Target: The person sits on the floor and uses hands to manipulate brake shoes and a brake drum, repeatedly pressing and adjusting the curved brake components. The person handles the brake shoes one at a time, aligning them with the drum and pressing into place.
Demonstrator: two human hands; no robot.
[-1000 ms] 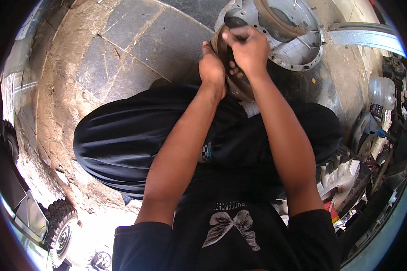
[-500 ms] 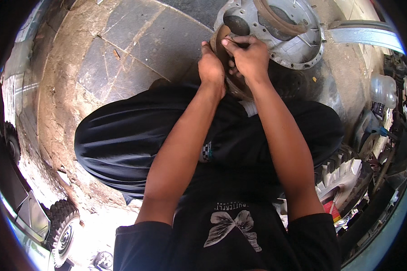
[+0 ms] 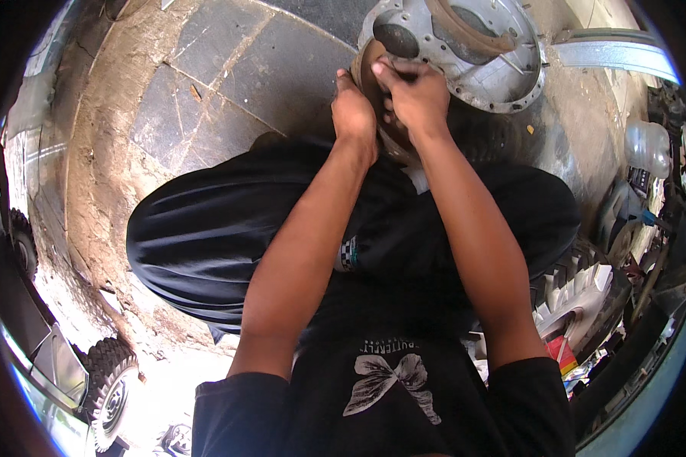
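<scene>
A round rusty-brown metal disc (image 3: 367,70) stands on edge in front of my knees, leaning against a grey cast-metal housing (image 3: 503,72) with bolt holes around its rim. My left hand (image 3: 353,113) grips the disc's left edge. My right hand (image 3: 411,95) is closed over the disc's face, fingers curled against it; whether it also holds a small tool is hidden. Both forearms reach up from my crouched legs in dark trousers (image 3: 206,228).
Stone-slab floor (image 3: 206,84) stretches to the left. A grey metal beam (image 3: 610,57) lies at the upper right. A white plastic fan (image 3: 579,293), a clear bottle (image 3: 648,145) and cluttered parts sit at right. A vehicle wheel (image 3: 107,381) stands at lower left.
My right hand has shifted slightly on the disc's face, and more of the housing's dark round opening shows above it. My left hand stays on the disc's edge.
</scene>
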